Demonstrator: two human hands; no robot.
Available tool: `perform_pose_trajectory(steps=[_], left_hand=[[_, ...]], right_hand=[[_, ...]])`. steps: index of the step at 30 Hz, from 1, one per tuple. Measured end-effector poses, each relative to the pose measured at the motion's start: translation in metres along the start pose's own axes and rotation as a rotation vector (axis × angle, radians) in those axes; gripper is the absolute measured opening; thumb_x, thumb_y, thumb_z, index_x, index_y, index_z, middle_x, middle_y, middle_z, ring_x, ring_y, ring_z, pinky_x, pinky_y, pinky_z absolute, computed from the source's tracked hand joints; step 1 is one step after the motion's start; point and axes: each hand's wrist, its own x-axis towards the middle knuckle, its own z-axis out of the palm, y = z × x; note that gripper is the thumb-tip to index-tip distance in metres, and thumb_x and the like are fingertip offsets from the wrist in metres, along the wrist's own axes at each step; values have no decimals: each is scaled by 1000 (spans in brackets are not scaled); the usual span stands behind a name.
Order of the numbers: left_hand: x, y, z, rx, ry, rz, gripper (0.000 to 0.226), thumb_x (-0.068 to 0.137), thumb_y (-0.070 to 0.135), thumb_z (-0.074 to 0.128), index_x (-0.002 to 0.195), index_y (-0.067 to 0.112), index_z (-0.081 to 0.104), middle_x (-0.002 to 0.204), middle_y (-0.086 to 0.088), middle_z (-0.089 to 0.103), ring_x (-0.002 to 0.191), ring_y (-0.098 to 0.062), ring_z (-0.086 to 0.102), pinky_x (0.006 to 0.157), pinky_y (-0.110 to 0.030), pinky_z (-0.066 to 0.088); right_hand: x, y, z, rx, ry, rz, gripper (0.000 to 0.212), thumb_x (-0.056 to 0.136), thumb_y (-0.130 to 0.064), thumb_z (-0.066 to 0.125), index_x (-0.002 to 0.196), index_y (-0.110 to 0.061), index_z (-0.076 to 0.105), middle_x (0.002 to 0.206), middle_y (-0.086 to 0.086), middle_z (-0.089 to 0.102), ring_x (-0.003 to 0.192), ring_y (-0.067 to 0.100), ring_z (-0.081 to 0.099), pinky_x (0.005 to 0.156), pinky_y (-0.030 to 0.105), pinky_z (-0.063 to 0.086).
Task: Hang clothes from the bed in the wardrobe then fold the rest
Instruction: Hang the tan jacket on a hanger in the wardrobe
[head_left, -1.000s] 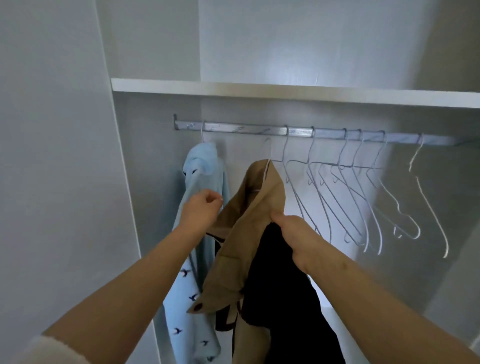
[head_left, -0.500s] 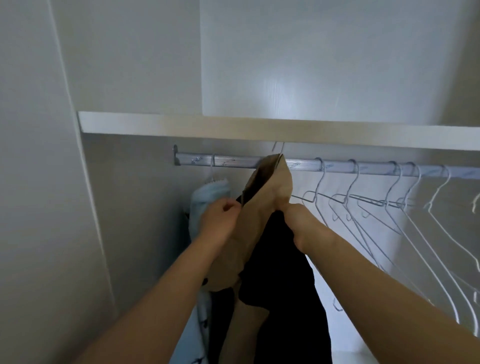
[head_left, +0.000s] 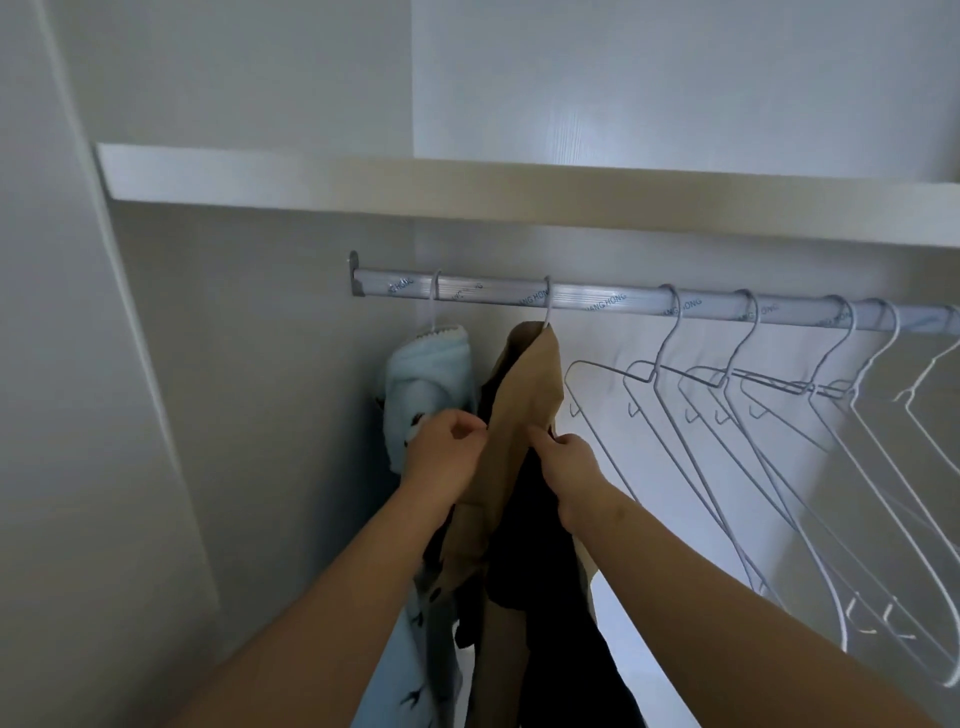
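Note:
A tan coat (head_left: 524, 410) with a black lining (head_left: 540, 561) hangs on a white wire hanger whose hook (head_left: 547, 301) sits over the silver wardrobe rail (head_left: 613, 300). My left hand (head_left: 447, 447) grips the coat's left edge with curled fingers. My right hand (head_left: 566, 460) pinches its right edge at shoulder height. To the left, a light blue garment (head_left: 431, 384) with small dark bird prints hangs on its own hanger, partly hidden behind my left hand and arm.
Several bare white wire hangers (head_left: 779, 415) hang on the rail to the right of the coat. A white shelf (head_left: 519, 192) runs just above the rail. The wardrobe's side wall (head_left: 156, 415) stands close on the left.
The coat's hanger hook, held just in front of the rail before, now sits over the rail. Both hands kept their hold on the coat and sit lower on it.

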Motion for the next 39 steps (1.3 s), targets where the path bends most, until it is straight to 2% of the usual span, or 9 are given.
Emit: perform_pose_trajectory(steps=[3, 7, 12, 16, 18, 24, 27, 33, 39], left_hand=[[-16, -1, 4, -45, -15, -38, 16, 90, 20, 52, 78, 29, 59, 87, 4, 64, 84, -15, 60, 70, -28, 47], [-46, -3, 13, -63, -17, -76, 15, 91, 20, 50, 83, 26, 60, 78, 6, 61, 75, -11, 59, 56, -22, 40], [-94, -4, 21, -130, 8, -133, 18, 92, 17, 50, 79, 26, 58, 85, 5, 63, 71, -5, 60, 57, -20, 41], [-146, -9, 32, -136, 15, -192, 18, 93, 17, 50, 81, 25, 58, 87, 6, 62, 71, -5, 60, 61, -19, 43], [-175, -15, 39, -122, -5, -231, 16, 94, 19, 49, 83, 25, 59, 91, 5, 63, 76, -6, 61, 66, -21, 46], [-271, -42, 62, -93, -69, -400, 16, 95, 18, 48, 85, 24, 59, 88, 2, 64, 78, -9, 62, 72, -24, 48], [-318, -59, 68, -82, -108, -506, 16, 94, 17, 49, 84, 22, 59, 83, 2, 64, 75, -11, 61, 68, -23, 47], [-398, -82, 74, -46, -243, -592, 8, 95, 17, 49, 97, 18, 58, 85, 1, 62, 77, -11, 60, 64, -22, 46], [-489, -110, 60, -78, -437, -637, 9, 92, 16, 54, 84, 20, 59, 80, 1, 64, 69, -12, 61, 60, -22, 44]], right_hand=[[-6, 16, -4, -71, 79, -80, 39, 97, -30, 44, 131, -12, 42, 106, 6, 57, 88, 17, 57, 71, 25, 50], [-31, 40, -5, -53, 195, -164, 31, 98, -20, 39, 127, -15, 44, 125, 11, 53, 112, 30, 54, 99, 48, 45], [-77, 71, -21, -15, 118, -231, 20, 93, -8, 41, 101, -19, 56, 107, 6, 59, 99, 22, 58, 95, 41, 47], [-110, 98, -50, -8, 63, -117, 15, 93, -12, 40, 86, -19, 52, 85, 3, 54, 76, 16, 54, 75, 30, 47], [-131, 114, -61, 24, 22, -31, 18, 95, -18, 39, 80, -20, 48, 82, 3, 53, 75, 17, 52, 72, 31, 46], [-201, 173, -93, 102, -26, 177, 16, 96, -19, 41, 84, -17, 51, 77, 2, 54, 62, 15, 48, 58, 25, 42], [-238, 199, -109, 193, -37, 297, 15, 96, -16, 42, 88, -11, 53, 74, 3, 55, 59, 14, 48, 53, 22, 39], [-318, 257, -134, 248, 71, 451, 18, 96, -18, 43, 84, -12, 55, 80, 6, 60, 70, 17, 55, 63, 26, 46], [-417, 320, -134, 356, 273, 529, 19, 95, -16, 44, 79, -11, 53, 69, 5, 55, 54, 16, 46, 50, 22, 36]])
